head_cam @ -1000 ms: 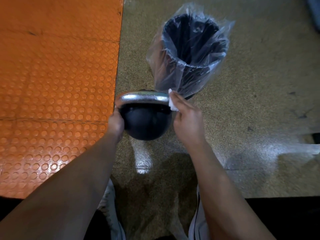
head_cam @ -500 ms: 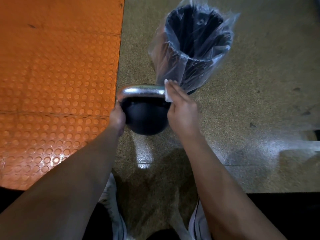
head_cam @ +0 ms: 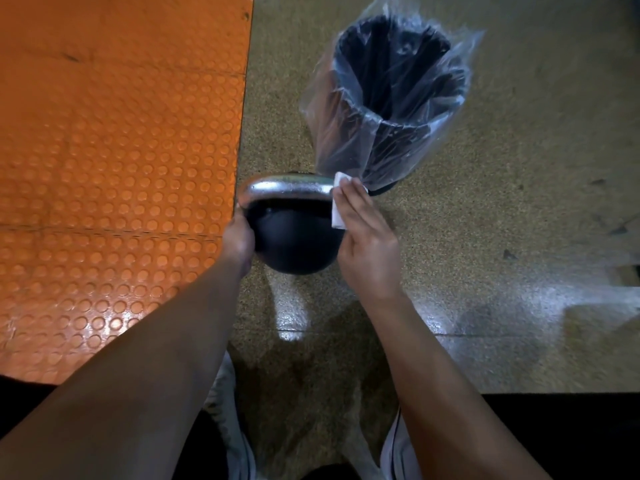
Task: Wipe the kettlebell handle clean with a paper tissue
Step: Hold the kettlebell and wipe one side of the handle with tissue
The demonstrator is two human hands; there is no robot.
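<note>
A kettlebell stands on the speckled floor, with a black ball (head_cam: 298,240) and a shiny chrome handle (head_cam: 285,187) on top. My left hand (head_cam: 238,241) grips its left side just under the handle's left end; the fingers are hidden behind the ball. My right hand (head_cam: 365,233) lies flat against the right end of the handle with straight fingers. It presses a folded white paper tissue (head_cam: 337,211) onto the metal there. Most of the tissue is covered by the fingers.
A black waste bin (head_cam: 398,98) lined with a clear plastic bag stands just behind and to the right of the kettlebell, almost touching my right fingertips. An orange studded mat (head_cam: 121,161) covers the floor on the left. My legs and shoes (head_cam: 225,410) are below.
My right hand with the tissue has slid a little around the right end of the handle, and more tissue shows below the fingers. My left hand keeps its hold.
</note>
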